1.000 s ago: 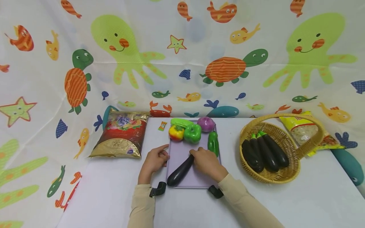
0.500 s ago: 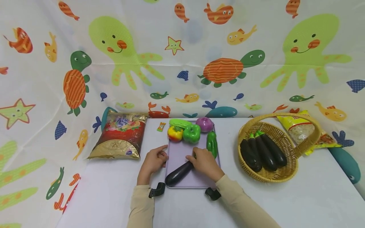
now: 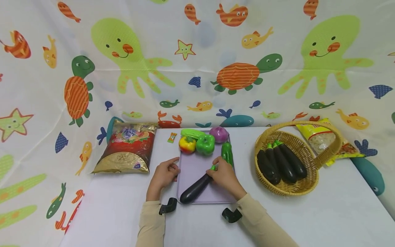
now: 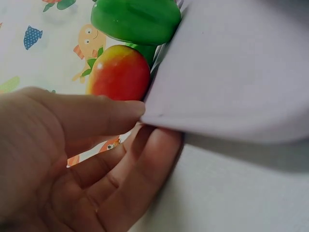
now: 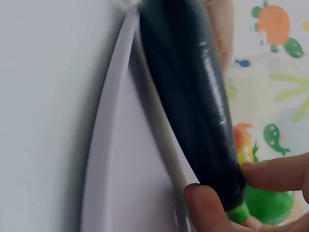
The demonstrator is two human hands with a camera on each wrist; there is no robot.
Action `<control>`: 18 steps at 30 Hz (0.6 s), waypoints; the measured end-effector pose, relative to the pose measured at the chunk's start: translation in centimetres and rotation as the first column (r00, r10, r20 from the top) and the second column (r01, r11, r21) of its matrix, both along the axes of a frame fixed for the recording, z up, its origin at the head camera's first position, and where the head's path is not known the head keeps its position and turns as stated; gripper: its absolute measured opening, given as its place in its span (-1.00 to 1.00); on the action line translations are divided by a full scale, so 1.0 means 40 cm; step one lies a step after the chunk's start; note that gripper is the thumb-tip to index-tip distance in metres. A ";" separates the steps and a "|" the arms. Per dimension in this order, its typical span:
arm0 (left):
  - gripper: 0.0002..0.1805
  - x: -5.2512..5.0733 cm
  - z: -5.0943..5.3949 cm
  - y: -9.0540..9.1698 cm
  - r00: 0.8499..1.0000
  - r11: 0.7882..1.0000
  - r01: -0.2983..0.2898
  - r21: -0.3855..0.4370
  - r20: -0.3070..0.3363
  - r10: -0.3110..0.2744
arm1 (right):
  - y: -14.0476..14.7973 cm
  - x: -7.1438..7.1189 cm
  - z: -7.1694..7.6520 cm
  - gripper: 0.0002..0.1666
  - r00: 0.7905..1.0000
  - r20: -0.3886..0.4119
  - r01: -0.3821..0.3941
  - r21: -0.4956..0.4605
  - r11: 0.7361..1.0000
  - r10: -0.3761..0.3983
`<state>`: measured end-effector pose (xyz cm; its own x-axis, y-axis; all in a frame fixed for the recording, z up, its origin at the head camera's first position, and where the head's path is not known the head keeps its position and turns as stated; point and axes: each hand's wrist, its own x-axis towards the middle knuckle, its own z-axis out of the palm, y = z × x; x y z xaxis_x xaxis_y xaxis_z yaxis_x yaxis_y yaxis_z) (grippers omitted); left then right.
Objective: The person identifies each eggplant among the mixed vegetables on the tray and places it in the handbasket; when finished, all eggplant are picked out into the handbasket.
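A dark purple eggplant (image 3: 195,188) lies slantwise over the lilac tray (image 3: 192,168); whether it touches the tray is unclear. My right hand (image 3: 226,175) pinches it between thumb and fingers near its green stem end, as the right wrist view confirms. At the tray's left side, my left hand (image 3: 163,176) grips the rim; in the left wrist view the thumb (image 4: 111,116) is on top and the fingers are beneath. Toward the tray's back are a red-yellow pepper (image 3: 187,144), a green bell pepper (image 3: 205,144), a ridged green vegetable (image 3: 192,133), a purple onion (image 3: 219,134) and a cucumber (image 3: 227,153).
On the right stands a wicker basket (image 3: 287,191) holding several eggplants (image 3: 285,164), its handle arching above. Yellow packets (image 3: 324,140) lean behind it. A red and gold bag (image 3: 126,147) lies at the back left, with a small wrapped candy (image 3: 172,137) between it and the tray.
The eggplant has shifted slightly right relative to the tray, and its green stem now shows past my right fingers. My left hand stays at the rim. The head view has drifted a little.
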<state>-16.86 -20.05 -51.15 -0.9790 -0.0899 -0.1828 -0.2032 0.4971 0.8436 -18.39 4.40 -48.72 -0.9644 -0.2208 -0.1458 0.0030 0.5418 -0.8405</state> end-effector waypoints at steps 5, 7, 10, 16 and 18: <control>-0.42 0.001 0.000 -0.001 1.000 1.000 -0.004 0.008 0.007 0.004 | 0.009 0.009 0.001 -0.60 0.976 0.214 0.096 -0.268 0.959 -0.038; -0.42 0.001 0.000 -0.002 1.000 1.000 -0.005 0.014 0.008 0.005 | 0.012 0.015 0.000 -0.66 0.963 0.268 0.133 -0.365 0.922 -0.033; -0.42 0.001 0.002 -0.002 1.000 1.000 -0.006 0.020 0.011 0.006 | 0.018 0.023 -0.001 -0.66 0.948 0.317 0.173 -0.493 0.853 -0.008; -0.42 0.003 0.004 0.000 1.000 1.000 -0.013 0.029 0.005 0.013 | 0.040 0.036 0.008 -0.61 0.946 0.319 0.165 -0.617 0.770 0.053; -0.42 0.003 0.004 0.003 1.000 0.999 -0.011 0.040 0.006 0.011 | 0.060 0.044 0.015 -0.61 0.942 0.322 0.140 -0.639 0.757 0.097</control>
